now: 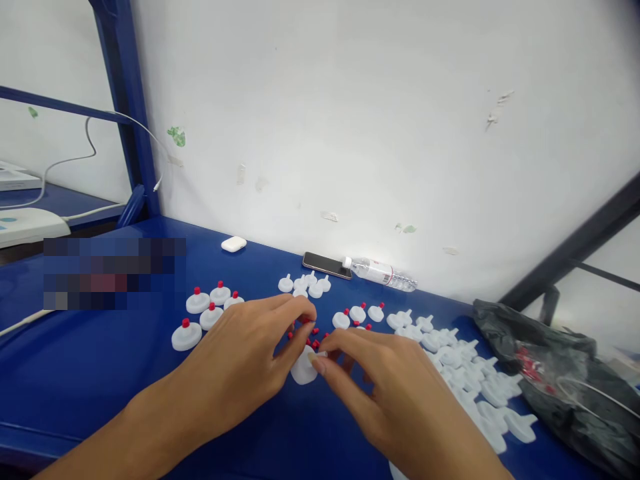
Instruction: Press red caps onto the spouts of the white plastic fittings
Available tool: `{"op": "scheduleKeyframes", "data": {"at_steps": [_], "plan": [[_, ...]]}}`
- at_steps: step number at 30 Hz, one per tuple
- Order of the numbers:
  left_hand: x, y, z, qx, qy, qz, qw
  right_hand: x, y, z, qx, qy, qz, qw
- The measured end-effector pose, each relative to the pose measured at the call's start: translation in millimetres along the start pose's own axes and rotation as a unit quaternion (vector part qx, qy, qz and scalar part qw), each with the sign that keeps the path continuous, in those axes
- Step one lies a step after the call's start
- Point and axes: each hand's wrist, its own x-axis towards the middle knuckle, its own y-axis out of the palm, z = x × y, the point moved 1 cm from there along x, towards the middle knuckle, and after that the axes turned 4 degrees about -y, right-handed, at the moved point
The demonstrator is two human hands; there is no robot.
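My right hand point(380, 373) is closed, with thumb and index finger pinching the narrow spout of a white round spouted cap point(303, 368). This cap is tilted just above the blue table, its disc turned to the left. Close beside it, my left hand point(250, 340) has its thumb and index finger pressed together; whatever is between them is hidden. Small red tips point(315, 344) lie scattered between and behind my hands. To the left stand several white caps point(187, 336) with red tips on their spouts. Three more red-tipped caps point(358, 313) stand behind my right hand.
Many plain white spouted caps point(455, 357) cover the right side of the blue table point(280, 440). A black plastic bag point(575, 373) holds red pieces. Along the wall lie a white case point(234, 244), a phone point(327, 265) and a clear bottle point(380, 272).
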Motion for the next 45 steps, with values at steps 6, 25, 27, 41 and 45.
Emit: {"op": "scheduleKeyframes", "data": {"at_steps": [6, 25, 27, 41, 45], "plan": [[0.5, -3.1, -4.0, 0.003, 0.006, 0.027, 1.000, -1.1, -1.0, 1.1, 0.002, -0.001, 0.000, 1.000], [0.5, -1.2, -3.5, 0.043, 0.008, 0.056, 0.997, 2.2, -1.4, 2.7, -0.001, -0.005, 0.024, 1.000], [0.6, -1.6, -4.6, 0.039, 0.006, 0.065, 0.997, 2.0, -1.7, 2.3, -0.001, -0.007, 0.028, 1.000], [1.3, -2.3, -8.5, 0.019, 0.037, 0.051, 0.998, -0.2, -0.5, 0.2, -0.012, -0.025, 0.017, 0.999], [1.2, -2.1, -10.8, 0.008, 0.032, 0.033, 0.999, -1.2, -2.7, -0.9, 0.010, -0.039, -0.038, 0.998]]}}
